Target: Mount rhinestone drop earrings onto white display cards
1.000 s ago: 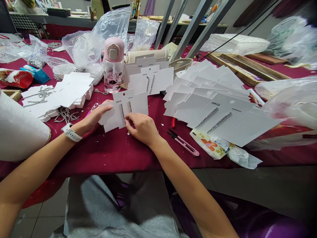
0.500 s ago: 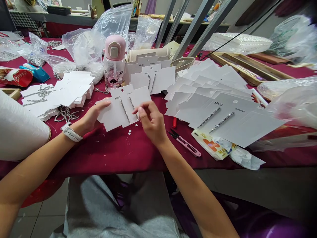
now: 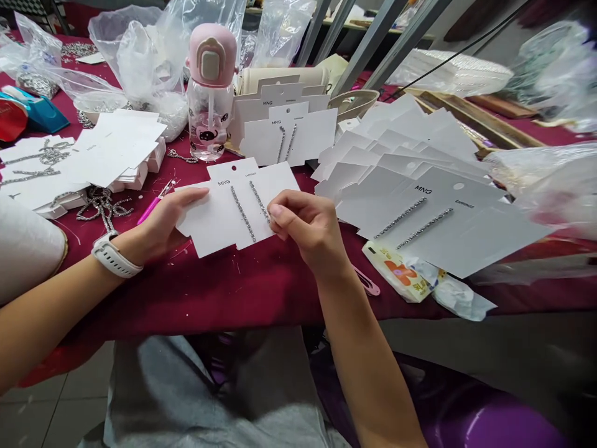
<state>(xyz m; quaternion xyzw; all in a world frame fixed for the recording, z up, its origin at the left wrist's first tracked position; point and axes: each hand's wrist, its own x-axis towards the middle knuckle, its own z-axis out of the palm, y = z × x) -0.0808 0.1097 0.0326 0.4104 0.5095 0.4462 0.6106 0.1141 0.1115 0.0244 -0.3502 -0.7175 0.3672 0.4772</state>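
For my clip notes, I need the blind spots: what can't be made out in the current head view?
Head view: how far the left hand reaches behind the held card; the card hides it.
Head view: the lower tip of the chain nearest the right hand; that hand covers it.
Head view: the rest of the pink tool, hidden by the right forearm.
Head view: the full white roll, cut off by the left edge.

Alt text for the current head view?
A person's left hand holds a white MNG card with two silver chain strips; the right hand is at one strip's lower end. Behind stands a pink-lidded bottle; stacked white cards lie to the right.
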